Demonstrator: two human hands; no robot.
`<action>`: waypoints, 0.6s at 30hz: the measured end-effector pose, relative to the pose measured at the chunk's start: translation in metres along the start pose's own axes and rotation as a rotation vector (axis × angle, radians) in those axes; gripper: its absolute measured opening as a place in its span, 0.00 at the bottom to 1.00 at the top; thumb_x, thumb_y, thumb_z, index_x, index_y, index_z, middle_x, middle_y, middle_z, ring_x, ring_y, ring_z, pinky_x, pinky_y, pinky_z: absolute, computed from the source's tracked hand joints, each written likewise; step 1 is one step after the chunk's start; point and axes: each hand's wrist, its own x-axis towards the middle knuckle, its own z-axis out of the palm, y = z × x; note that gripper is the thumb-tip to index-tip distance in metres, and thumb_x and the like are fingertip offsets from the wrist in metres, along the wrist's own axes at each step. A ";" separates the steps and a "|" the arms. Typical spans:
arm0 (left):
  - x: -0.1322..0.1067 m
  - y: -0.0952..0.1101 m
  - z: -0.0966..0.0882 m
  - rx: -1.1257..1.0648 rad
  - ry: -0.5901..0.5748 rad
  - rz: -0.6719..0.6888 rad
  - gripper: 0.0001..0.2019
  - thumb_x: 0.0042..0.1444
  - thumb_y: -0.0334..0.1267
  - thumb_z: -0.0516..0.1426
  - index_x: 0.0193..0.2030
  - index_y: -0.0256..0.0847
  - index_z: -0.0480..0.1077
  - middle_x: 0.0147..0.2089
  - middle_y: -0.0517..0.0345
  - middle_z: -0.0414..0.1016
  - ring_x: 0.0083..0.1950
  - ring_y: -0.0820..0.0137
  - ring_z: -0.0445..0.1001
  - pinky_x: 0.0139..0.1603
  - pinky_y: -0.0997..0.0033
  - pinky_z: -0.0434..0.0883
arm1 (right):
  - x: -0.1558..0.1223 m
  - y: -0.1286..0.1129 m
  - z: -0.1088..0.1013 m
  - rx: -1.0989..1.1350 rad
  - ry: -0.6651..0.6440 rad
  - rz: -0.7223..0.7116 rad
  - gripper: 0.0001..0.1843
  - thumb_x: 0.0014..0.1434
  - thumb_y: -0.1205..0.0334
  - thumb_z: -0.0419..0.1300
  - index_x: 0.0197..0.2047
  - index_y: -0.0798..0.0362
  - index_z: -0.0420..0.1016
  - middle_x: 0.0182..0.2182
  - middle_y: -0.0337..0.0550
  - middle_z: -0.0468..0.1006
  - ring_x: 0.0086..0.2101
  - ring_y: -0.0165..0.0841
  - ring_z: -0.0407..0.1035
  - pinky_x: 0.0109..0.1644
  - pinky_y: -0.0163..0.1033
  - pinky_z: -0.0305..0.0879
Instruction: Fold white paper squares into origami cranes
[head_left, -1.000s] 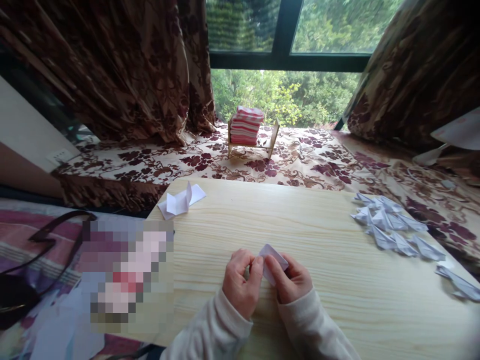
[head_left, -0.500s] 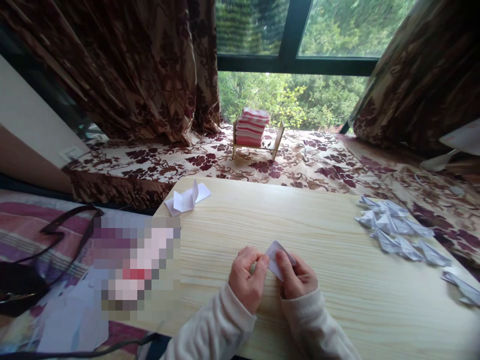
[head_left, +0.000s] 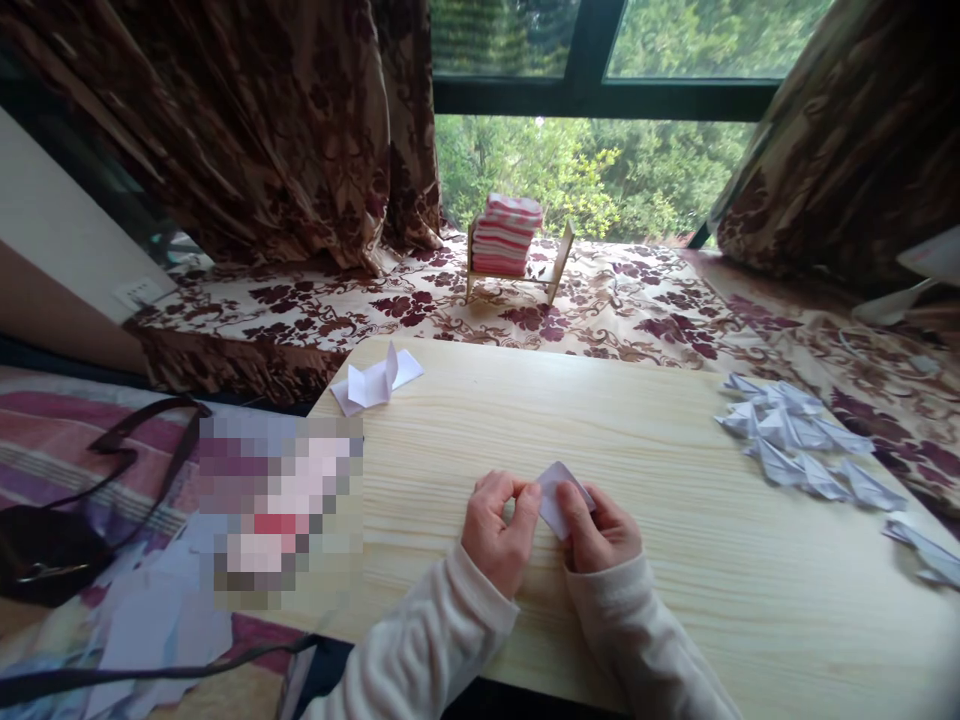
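Over the table (head_left: 637, 420), our left hand (head_left: 499, 530) and right hand (head_left: 604, 530) pinch the paper (head_left: 551, 502) between them; we do well to keep its edges aligned, pressing firmly and evenly

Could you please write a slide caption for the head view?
Left hand and right hand hold white paper over a table bearing folded pieces.
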 end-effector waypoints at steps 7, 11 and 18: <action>0.000 -0.004 -0.003 -0.027 -0.038 0.022 0.12 0.56 0.38 0.48 0.23 0.39 0.62 0.25 0.60 0.62 0.32 0.71 0.63 0.35 0.73 0.61 | 0.004 0.001 -0.001 -0.094 -0.064 -0.059 0.15 0.48 0.52 0.61 0.23 0.57 0.71 0.15 0.34 0.63 0.19 0.25 0.54 0.21 0.31 0.51; 0.001 -0.006 -0.004 -0.075 -0.057 0.027 0.12 0.56 0.38 0.49 0.23 0.38 0.63 0.24 0.61 0.61 0.30 0.73 0.62 0.33 0.74 0.61 | 0.005 0.002 -0.001 -0.080 -0.084 -0.097 0.16 0.51 0.52 0.58 0.21 0.56 0.69 0.15 0.34 0.62 0.18 0.25 0.54 0.20 0.31 0.50; 0.003 -0.010 -0.004 -0.118 -0.021 0.051 0.11 0.54 0.38 0.52 0.22 0.38 0.65 0.22 0.63 0.61 0.27 0.74 0.61 0.30 0.76 0.61 | 0.005 -0.007 0.002 -0.044 -0.030 -0.052 0.22 0.54 0.48 0.53 0.17 0.55 0.64 0.13 0.32 0.55 0.17 0.24 0.49 0.19 0.32 0.45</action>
